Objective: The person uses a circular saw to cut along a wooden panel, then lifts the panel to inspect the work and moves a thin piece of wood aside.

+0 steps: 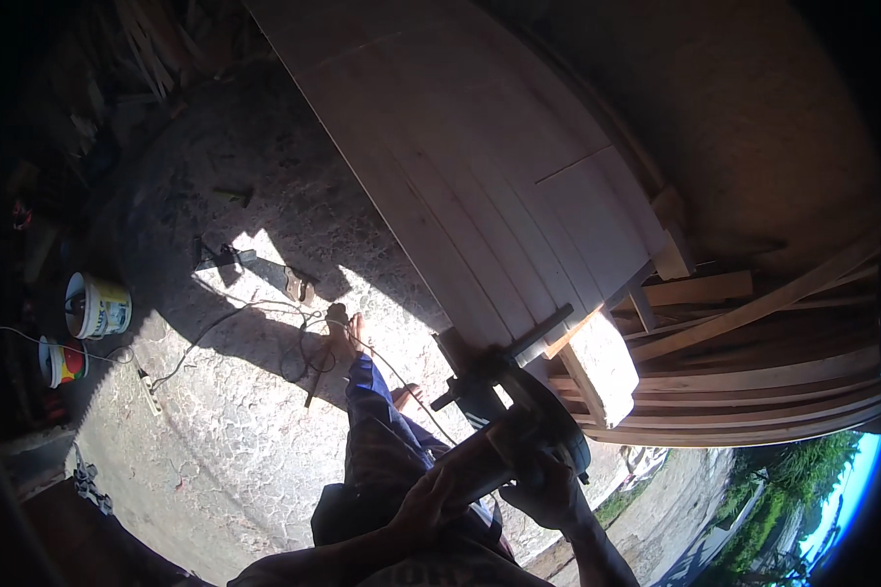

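A dark circular saw [519, 421] is at the near end of a large wooden panel [489, 186], its base plate [543, 335] overlapping the panel's edge. My left hand [426, 504] is wrapped round the saw's cylindrical motor housing. Further right, my right hand [548, 496] is closed on the rear handle. Shadow hides most of the fingers and the blade. Just beyond the saw, a pale, sunlit wooden block [602, 370] sticks out from under the panel's end.
Long boards [754, 386] are stacked at the right. A power cord [264, 305] loops over the rough floor near my bare feet [358, 335]. Two buckets [98, 305] stand at the left. A hand saw [299, 287] lies on the floor. Greenery [783, 499] shows outside.
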Available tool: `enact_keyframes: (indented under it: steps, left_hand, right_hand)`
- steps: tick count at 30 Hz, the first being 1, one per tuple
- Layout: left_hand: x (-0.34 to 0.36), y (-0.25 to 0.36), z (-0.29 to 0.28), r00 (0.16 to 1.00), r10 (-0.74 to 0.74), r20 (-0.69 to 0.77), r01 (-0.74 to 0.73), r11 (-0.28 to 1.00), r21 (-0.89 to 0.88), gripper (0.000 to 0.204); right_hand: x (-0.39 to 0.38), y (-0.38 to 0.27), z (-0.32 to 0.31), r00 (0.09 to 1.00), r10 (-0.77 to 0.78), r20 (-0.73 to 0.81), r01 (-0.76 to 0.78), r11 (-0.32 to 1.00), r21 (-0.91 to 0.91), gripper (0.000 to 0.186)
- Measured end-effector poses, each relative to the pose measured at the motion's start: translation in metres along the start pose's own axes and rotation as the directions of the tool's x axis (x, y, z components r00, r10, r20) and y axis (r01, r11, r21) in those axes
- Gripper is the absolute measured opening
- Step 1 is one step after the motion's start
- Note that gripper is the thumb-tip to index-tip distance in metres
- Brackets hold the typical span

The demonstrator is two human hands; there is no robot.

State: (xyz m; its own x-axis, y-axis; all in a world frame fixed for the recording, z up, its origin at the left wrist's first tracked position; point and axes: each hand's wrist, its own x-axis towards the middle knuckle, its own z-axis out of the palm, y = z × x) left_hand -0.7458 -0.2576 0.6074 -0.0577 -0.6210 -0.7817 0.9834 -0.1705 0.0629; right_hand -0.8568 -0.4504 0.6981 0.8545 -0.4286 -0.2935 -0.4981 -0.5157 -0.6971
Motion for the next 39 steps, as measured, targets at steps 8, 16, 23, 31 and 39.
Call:
enact_keyframes:
  steps: [8, 16, 23, 31, 39]
  left_hand:
    - [0.002, -0.004, -0.006, 0.996, -0.002, 0.085, -0.002, 0.999, 0.038, 0.046]
    - [0.002, -0.002, 0.000, 0.998, -0.023, 0.058, 0.021, 1.000, 0.021, 0.045]
    - [-0.004, 0.006, 0.005, 0.999, -0.019, 0.035, 0.019, 1.000, 0.017, 0.044]
    - [-0.008, 0.023, 0.013, 1.000, -0.001, 0.001, 0.001, 1.000, 0.016, 0.040]
    - [-0.003, 0.048, 0.013, 0.980, 0.197, 0.011, -0.196, 0.978, -0.068, 0.037]
  right_hand:
    - [0.000, 0.002, -0.003, 0.995, 0.078, 0.065, -0.082, 0.995, 0.059, 0.067]
    - [-0.004, 0.016, 0.003, 0.997, -0.033, 0.069, 0.042, 0.990, -0.138, 0.065]
    - [-0.004, 0.016, 0.004, 0.991, -0.136, -0.016, 0.131, 0.977, -0.167, 0.067]
    - [0.014, 0.011, 0.005, 0.996, -0.089, 0.032, 0.092, 0.987, -0.131, 0.065]
    - [0.053, -0.013, 0.005, 0.997, -0.051, 0.066, 0.058, 0.993, -0.107, 0.066]
